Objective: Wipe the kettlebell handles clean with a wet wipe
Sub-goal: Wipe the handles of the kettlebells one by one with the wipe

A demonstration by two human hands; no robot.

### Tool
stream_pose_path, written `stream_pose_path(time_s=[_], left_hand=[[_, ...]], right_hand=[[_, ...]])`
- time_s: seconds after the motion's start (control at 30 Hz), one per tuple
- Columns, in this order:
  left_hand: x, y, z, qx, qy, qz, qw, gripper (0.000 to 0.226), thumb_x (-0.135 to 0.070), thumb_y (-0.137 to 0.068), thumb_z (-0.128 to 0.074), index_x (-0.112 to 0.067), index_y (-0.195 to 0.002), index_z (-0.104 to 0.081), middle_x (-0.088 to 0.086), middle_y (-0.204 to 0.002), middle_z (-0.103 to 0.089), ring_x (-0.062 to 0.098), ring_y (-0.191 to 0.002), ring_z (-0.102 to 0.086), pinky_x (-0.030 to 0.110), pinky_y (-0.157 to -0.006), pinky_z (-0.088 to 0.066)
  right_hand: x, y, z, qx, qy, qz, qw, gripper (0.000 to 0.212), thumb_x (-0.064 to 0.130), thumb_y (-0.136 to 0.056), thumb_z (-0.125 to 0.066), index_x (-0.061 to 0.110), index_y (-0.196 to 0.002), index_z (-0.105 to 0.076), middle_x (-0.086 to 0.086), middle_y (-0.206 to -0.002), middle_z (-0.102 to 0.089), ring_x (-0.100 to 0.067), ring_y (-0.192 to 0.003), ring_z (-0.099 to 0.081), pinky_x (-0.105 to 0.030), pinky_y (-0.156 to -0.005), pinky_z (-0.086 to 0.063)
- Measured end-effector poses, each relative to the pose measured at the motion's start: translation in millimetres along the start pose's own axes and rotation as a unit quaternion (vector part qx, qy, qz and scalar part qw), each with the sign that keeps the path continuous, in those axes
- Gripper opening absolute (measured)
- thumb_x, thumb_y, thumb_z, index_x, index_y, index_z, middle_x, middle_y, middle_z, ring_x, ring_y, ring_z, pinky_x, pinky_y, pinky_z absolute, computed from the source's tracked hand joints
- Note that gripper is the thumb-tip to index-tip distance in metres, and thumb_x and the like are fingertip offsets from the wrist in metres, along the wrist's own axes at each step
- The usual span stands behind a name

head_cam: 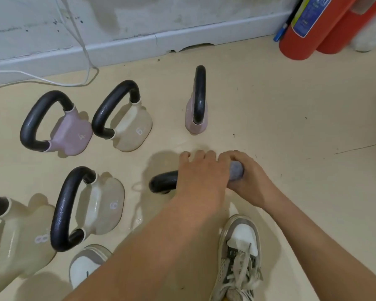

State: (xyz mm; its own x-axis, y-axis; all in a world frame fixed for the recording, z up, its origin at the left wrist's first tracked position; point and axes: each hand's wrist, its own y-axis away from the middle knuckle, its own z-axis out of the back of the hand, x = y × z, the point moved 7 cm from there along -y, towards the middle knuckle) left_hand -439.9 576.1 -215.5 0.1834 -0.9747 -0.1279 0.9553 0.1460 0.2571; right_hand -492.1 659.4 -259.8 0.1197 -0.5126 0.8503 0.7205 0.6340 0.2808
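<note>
Handle (163, 181) gripped by left hand (201, 170), fingers curled over; wet wipe (236, 170) clasped round it by right hand (249, 181). Six kettlebells (71, 135) counted on floor (291, 127).

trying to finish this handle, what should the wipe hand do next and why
Probably slide the right hand with the wet wipe leftward along the handle. The wipe sits wrapped at the handle's right end, the left hand grips the middle, and the black left end shows bare, so the left hand likely has to shift aside.
</note>
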Motion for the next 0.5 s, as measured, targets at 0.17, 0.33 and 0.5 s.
stream_pose_path(time_s=[0.17,0.33,0.5], left_hand=[[35.0,32.0,2.3,-0.07,0.137,-0.023,0.988,0.042,-0.041,-0.092,-0.051,-0.027,-0.131,-0.049,-0.007,-0.114,-0.059,0.02,-0.105,-0.054,0.041,-0.088,-0.042],[43.0,34.1,-2.4,-0.102,0.207,0.002,0.973,0.027,-0.041,-0.085,-0.057,-0.026,-0.108,-0.06,-0.012,-0.095,-0.063,0.014,-0.088,-0.056,0.036,-0.08,-0.047],[50.1,38.8,-4.9,-0.116,0.207,0.01,0.971,0.043,-0.044,-0.085,-0.06,-0.032,-0.126,-0.056,-0.015,-0.109,-0.064,0.009,-0.093,-0.055,0.027,-0.087,-0.043]], right_hand=[[46.9,21.6,11.1,0.021,0.315,0.096,0.944,0.08,0.034,-0.07,-0.073,0.03,-0.14,-0.034,0.003,-0.15,-0.028,-0.017,-0.129,-0.035,-0.035,-0.099,-0.034],[58.4,2.6,-28.3,0.005,0.362,0.19,0.913,0.034,0.011,-0.068,-0.066,0.015,-0.101,-0.058,0.0,-0.08,-0.061,-0.027,-0.062,-0.057,-0.034,-0.052,-0.044],[36.1,-6.3,-13.2,-0.079,0.274,0.234,0.93,0.018,0.031,-0.067,-0.061,0.017,-0.079,-0.061,0.008,-0.06,-0.057,-0.019,-0.047,-0.05,-0.03,-0.041,-0.043]])
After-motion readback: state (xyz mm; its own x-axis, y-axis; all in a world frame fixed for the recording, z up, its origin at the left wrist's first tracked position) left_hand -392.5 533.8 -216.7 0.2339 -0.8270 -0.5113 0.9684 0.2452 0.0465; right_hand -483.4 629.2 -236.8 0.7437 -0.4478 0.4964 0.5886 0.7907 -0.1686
